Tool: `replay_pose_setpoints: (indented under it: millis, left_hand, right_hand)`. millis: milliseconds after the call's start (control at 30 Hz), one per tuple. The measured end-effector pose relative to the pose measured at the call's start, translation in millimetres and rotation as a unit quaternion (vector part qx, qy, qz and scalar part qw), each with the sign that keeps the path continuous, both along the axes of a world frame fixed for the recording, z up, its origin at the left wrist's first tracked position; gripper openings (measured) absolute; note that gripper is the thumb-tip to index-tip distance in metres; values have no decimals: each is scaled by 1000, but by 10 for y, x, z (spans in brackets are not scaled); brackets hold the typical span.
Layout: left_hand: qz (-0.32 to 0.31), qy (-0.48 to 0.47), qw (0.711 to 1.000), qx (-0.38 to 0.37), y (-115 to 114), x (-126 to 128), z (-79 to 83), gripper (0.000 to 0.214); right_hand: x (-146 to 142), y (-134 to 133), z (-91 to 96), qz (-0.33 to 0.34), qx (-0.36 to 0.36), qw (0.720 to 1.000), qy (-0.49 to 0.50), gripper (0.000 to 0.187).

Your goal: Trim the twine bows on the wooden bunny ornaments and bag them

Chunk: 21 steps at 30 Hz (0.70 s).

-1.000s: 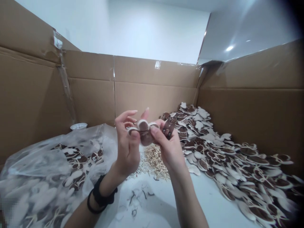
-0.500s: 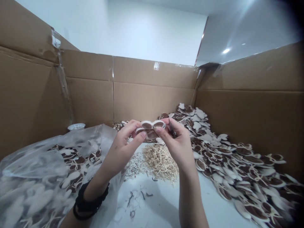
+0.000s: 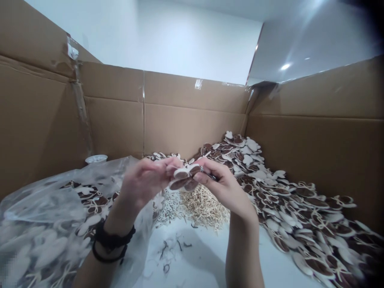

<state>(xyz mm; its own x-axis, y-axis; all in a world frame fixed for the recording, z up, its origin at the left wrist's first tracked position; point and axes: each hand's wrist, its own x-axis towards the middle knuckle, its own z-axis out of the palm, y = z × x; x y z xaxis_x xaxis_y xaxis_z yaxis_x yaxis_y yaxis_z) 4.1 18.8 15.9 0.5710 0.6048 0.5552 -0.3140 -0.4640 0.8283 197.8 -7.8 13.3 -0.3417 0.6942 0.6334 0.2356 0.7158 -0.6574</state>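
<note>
In front of me my right hand (image 3: 220, 180) grips a brown and white padded fabric piece (image 3: 183, 176) with rounded lobes, between thumb and fingers. A slim dark tool, perhaps snips, lies mostly hidden in the same palm. Blurred by motion, my left hand (image 3: 147, 180) is at the left side of the piece; its fingers are bent, but whether they pinch the piece or a thread I cannot make out. Below the hands lie a heap of cream bow-like cords (image 3: 207, 208) and a smaller heap of pale grey-white bits (image 3: 171, 210).
Tall cardboard walls (image 3: 180, 120) surround the white table (image 3: 207, 256). Brown and white pieces pile up on the right (image 3: 291, 216). A clear plastic bag (image 3: 42, 208) with similar pieces lies left, a white dish (image 3: 96, 159) behind it. Dark scraps (image 3: 166, 250) lie near the front.
My left hand has shifted left and turned, and is now blurred. The fabric piece has tilted and dropped slightly, with my right hand still around it.
</note>
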Motion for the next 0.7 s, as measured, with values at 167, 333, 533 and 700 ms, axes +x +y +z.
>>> replay_pose_setpoints:
  millis: [167,333,533,700]
  left_hand:
    - [197,-87,975,56,119,-76,25,24]
    - [181,130,964,143,98,-40,-43,40]
    - [114,183,957,194,-69,-52,20,32]
    - [145,166,942,252,-49,-79,38,30]
  right_hand:
    - [9,26,-19,-18,-4,1000,9,14]
    - [-13,13,-12,-13,-14,1000,-11,8]
    - [-14,23,17,88,-81,992,-36,10]
    - [-5,47,26,97,-47,993,-46,26]
